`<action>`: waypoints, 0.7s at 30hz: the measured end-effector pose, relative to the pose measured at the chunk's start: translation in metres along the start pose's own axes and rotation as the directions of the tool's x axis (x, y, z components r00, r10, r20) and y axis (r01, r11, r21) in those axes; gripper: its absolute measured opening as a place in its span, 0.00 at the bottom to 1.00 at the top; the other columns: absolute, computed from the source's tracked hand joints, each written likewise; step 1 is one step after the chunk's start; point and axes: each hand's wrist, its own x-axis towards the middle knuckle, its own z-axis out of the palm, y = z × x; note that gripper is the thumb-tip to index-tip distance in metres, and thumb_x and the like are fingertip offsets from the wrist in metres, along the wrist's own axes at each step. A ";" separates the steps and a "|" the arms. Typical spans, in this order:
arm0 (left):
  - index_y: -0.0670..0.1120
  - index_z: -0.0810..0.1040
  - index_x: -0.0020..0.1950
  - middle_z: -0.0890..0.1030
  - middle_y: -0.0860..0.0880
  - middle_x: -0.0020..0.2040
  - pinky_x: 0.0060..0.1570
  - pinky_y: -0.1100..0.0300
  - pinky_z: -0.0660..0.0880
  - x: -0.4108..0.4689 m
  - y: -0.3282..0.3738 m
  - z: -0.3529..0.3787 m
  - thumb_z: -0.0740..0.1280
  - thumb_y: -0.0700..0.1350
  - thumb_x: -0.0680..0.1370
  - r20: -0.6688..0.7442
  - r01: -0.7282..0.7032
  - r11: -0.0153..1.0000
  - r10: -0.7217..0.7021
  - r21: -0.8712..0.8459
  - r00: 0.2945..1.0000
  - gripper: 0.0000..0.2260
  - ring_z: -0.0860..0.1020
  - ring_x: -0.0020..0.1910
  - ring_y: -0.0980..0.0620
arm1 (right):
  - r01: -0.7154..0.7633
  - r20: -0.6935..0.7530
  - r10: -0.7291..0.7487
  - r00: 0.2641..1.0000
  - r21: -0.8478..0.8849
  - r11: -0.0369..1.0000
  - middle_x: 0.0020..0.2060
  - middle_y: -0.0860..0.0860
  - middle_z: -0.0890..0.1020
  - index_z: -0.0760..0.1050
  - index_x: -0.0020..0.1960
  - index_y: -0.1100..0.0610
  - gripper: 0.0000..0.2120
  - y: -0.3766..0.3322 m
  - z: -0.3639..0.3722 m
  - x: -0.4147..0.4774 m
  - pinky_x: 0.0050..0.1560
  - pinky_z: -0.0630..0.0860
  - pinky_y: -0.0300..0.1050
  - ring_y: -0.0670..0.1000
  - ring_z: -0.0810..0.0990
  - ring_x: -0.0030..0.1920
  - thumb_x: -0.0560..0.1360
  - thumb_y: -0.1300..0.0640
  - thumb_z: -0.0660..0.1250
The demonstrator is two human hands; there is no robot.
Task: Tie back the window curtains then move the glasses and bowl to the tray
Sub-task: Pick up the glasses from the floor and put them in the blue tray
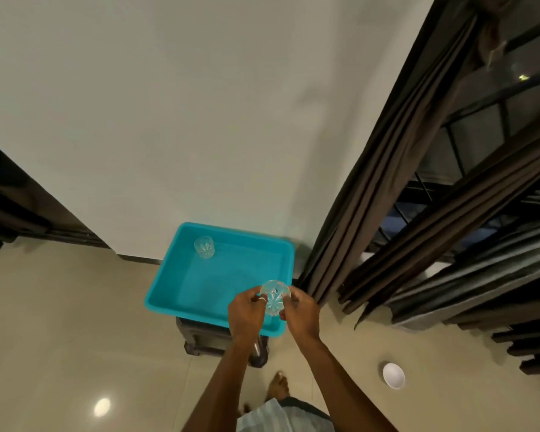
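Hands, one pair: left hand (247, 310) and right hand (303, 310), fingers curled round opposite sides of a single cut-glass tumbler (274, 297). Tumbler held upright, mouth up, above the near right corner of the tray.

Bare foot (279, 386): on the floor (75, 322), below the forearms.

White bowl (393, 375): on the floor, mouth up, right of the arms, well apart from the tray.

Tray (169, 294): turquoise plastic, rectangular, raised rim; resting on a small dark worktop (206, 338) and overhanging it on the left.

Second tumbler (204, 247): same cut pattern, upright inside the tray near its far left corner, well apart from the held one.

Curtains (371, 198): dark brown, gathered into narrow bunches, nearest bunch just right of the tray, hems down at floor level.

Window (480, 126): dark frame, barred panes, showing between the curtain bunches.

Wall (200, 104): plain, pale, directly behind the tray.
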 end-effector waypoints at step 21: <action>0.50 0.81 0.63 0.84 0.52 0.57 0.52 0.64 0.71 0.141 -0.018 -0.043 0.60 0.44 0.74 0.154 0.043 0.999 -0.040 -0.017 0.987 0.19 0.80 0.55 0.54 | -0.015 0.297 0.111 0.949 -0.307 0.952 0.71 0.55 0.75 0.64 0.79 0.54 0.27 -0.066 0.107 0.102 0.58 0.79 0.46 0.53 0.79 0.60 0.80 0.61 0.60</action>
